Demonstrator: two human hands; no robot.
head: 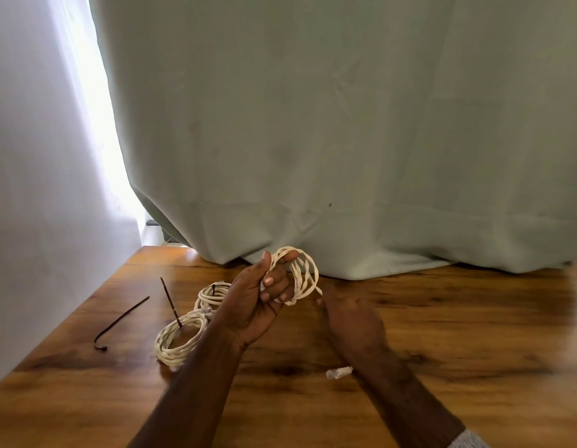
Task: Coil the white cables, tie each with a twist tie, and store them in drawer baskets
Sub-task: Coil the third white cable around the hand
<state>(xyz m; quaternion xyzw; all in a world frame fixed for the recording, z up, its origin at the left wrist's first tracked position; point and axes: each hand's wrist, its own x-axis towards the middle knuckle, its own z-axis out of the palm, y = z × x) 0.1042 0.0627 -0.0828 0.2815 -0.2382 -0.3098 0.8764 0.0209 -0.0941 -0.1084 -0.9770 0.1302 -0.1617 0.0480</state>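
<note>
My left hand (261,295) is raised above the table and grips a coil of white cable (305,274) wound round its fingers. My right hand (348,315) is blurred just right of the coil, near the strand that trails off it; whether it holds that strand is unclear. A white connector (339,372) lies on the table by my right forearm. Two more white coils sit on the table to the left: a near one (180,337) with a dark twist tie (171,300) sticking up from it, and a farther one (213,294) tied with a dark tie.
A loose dark twist tie (121,321) with a hooked end lies on the wooden table (442,334) at the left. A pale green curtain (313,124) hangs to the table's far edge. A white wall stands at the left. No drawer or basket is visible.
</note>
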